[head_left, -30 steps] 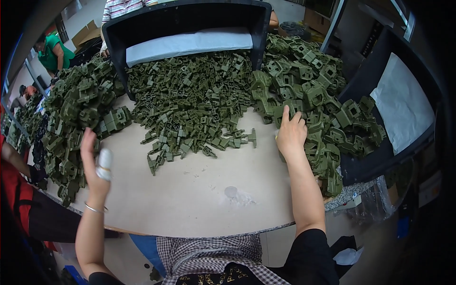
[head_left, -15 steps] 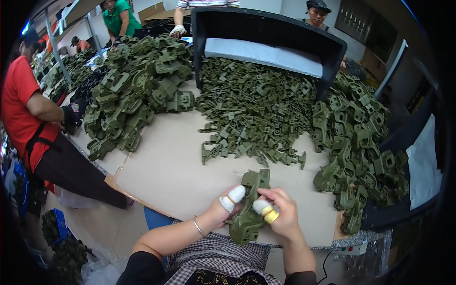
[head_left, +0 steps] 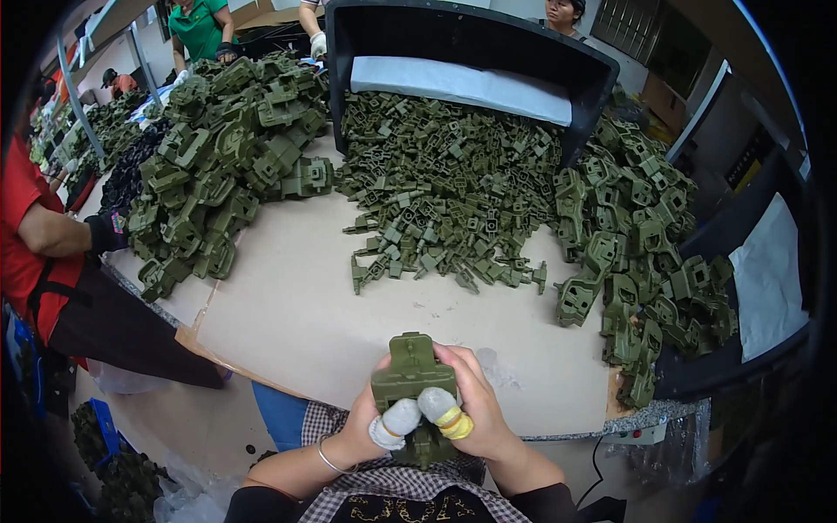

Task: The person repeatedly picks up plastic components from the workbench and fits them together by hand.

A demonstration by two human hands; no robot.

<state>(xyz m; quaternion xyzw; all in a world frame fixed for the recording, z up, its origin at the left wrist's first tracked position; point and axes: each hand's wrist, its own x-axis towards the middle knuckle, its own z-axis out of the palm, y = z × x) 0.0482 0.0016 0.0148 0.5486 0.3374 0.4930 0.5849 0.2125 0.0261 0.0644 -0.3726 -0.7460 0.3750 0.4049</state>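
Observation:
Close to my body, over the table's near edge, I hold an olive-green moulded plastic part [head_left: 413, 375] with a raised tab at its far end. My left hand [head_left: 364, 427] is wrapped round its left side, and my right hand [head_left: 478, 405] grips the right side. Both thumbs, in whitish covers with bands, press side by side on the part's near half. My fingers beneath it are largely hidden. Beyond my hands, a spread of small green plastic pieces [head_left: 436, 200] spills from a tipped black bin [head_left: 479, 44].
Larger green mouldings are heaped at the left [head_left: 227, 148] and right [head_left: 636, 235] of the cardboard-covered table [head_left: 288, 270]. A person in red [head_left: 44, 235] stands at the left edge; other people are across the table. Several green parts lie by a blue crate [head_left: 106, 427] on the floor.
The plastic part has been turned and drawn in between both hands. My thumbs have come together on it, and my right hand has moved left. The view has shifted slightly.

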